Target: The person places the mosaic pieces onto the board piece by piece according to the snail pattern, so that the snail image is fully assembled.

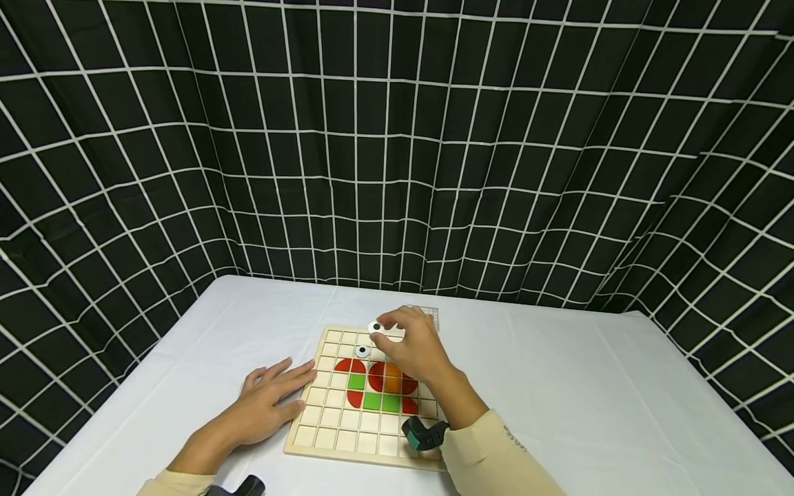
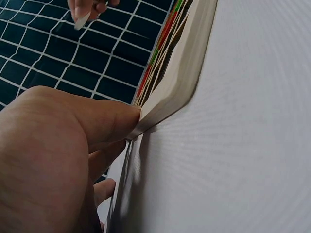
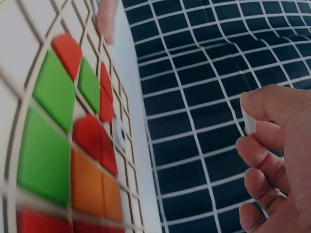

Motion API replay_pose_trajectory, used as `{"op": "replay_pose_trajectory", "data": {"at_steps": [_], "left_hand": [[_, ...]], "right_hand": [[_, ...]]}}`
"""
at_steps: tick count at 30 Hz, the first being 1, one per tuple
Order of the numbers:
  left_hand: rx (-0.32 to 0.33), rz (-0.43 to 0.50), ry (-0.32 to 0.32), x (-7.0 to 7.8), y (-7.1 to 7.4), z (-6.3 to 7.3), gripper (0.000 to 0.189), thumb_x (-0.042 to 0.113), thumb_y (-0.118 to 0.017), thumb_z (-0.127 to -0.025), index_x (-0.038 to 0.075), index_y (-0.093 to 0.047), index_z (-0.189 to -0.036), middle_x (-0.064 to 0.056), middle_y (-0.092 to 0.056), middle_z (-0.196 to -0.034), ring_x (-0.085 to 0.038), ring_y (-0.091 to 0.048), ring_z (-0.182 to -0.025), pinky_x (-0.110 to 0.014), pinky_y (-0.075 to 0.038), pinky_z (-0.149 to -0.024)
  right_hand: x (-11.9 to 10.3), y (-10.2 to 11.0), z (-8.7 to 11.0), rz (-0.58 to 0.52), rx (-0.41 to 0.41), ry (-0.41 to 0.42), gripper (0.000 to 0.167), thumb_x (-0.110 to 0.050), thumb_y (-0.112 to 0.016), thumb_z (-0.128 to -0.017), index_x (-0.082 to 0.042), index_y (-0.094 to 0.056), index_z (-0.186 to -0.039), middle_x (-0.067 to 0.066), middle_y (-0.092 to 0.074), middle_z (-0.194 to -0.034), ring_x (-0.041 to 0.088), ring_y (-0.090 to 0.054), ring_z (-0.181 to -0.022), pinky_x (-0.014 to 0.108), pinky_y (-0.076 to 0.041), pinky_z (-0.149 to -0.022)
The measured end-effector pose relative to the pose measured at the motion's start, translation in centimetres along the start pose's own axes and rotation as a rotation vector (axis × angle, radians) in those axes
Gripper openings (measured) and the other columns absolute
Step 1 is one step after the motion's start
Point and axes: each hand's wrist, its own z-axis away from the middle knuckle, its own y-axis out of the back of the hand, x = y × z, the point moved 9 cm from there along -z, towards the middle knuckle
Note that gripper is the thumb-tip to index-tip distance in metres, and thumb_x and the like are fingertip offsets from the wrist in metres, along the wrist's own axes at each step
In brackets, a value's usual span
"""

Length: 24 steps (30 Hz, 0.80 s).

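Above the far part of a wooden grid board, my right hand pinches a white eye tile with a black dot between thumb and index finger. The right wrist view shows this tile edge-on, raised off the board. A second eye tile lies in the grid. Near it are red tiles, green tiles and orange tiles, partly hidden by my right hand. My left hand rests at the board's left edge, fingers spread, its thumb against the wooden rim.
Behind my right hand, a small printed card lies partly hidden past the board's far edge. A white cloth covers the table. Black curtains with white grid lines stand at the back and sides.
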Motion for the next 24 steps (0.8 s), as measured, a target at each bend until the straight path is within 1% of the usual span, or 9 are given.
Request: {"op": "replay_pose_trajectory", "data": {"at_steps": [3, 5, 6, 13, 19, 24], "left_hand": [[0.001, -0.002, -0.002, 0.0, 0.0, 0.0, 0.047, 0.019, -0.061, -0.093, 0.011, -0.054, -0.139, 0.001, -0.039, -0.150, -0.037, -0.020, -0.141, -0.059, -0.003, -0.106], [0.000, -0.003, -0.004, 0.0, 0.1, 0.0, 0.047, 0.019, -0.061, -0.094, 0.011, -0.054, -0.139, 0.001, -0.040, -0.150, -0.037, -0.021, -0.141, -0.059, -0.003, -0.106], [0.000, -0.005, -0.006, 0.0, 0.1, 0.0, 0.047, 0.019, -0.061, -0.094, 0.012, -0.054, -0.139, 0.001, -0.040, -0.150, -0.038, -0.021, -0.140, -0.059, -0.003, -0.106], [-0.003, -0.008, -0.014, 0.1, 0.2, 0.0, 0.047, 0.019, -0.060, -0.094, 0.011, -0.053, -0.140, 0.000, -0.040, -0.150, -0.038, -0.021, -0.140, -0.059, -0.004, -0.106], [-0.007, -0.003, -0.018, 0.0, 0.1, 0.0, 0.047, 0.021, -0.060, -0.094, 0.011, -0.053, -0.140, 0.000, -0.039, -0.150, -0.038, -0.020, -0.141, -0.059, -0.004, -0.106], [-0.007, 0.006, -0.008, -0.2, 0.1, 0.0, 0.047, 0.020, -0.060, -0.094, 0.012, -0.053, -0.140, 0.001, -0.039, -0.150, -0.037, -0.020, -0.141, -0.059, -0.003, -0.106]], "right_hand": [[-0.2, -1.1, -0.5, -0.011, -0.021, -0.027, 0.020, -0.023, -0.075, -0.085, -0.011, -0.073, -0.101, -0.004, -0.065, -0.091, 0.020, -0.056, -0.093, 0.041, -0.044, -0.088], [-0.4, -1.8, -0.8, -0.015, -0.028, -0.031, 0.019, -0.023, -0.074, -0.086, -0.011, -0.073, -0.101, -0.005, -0.065, -0.091, 0.019, -0.056, -0.093, 0.038, -0.047, -0.082], [-0.5, -2.1, -1.0, -0.020, -0.032, -0.036, 0.019, -0.022, -0.075, -0.085, -0.011, -0.073, -0.101, -0.005, -0.065, -0.091, 0.019, -0.056, -0.092, 0.036, -0.048, -0.077], [-0.6, -4.2, -2.0, -0.019, -0.054, -0.070, 0.021, -0.024, -0.074, -0.087, -0.009, -0.074, -0.102, -0.002, -0.066, -0.091, 0.019, -0.056, -0.090, 0.033, -0.049, -0.076], [0.5, -6.0, -2.3, -0.023, -0.088, -0.125, 0.023, -0.025, -0.073, -0.087, -0.007, -0.073, -0.102, 0.001, -0.066, -0.091, 0.024, -0.056, -0.091, 0.033, -0.048, -0.075], [1.4, -7.4, -2.0, -0.014, -0.116, -0.167, 0.023, -0.026, -0.073, -0.087, -0.008, -0.074, -0.101, 0.000, -0.065, -0.090, 0.020, -0.054, -0.089, 0.032, -0.048, -0.074]]}}
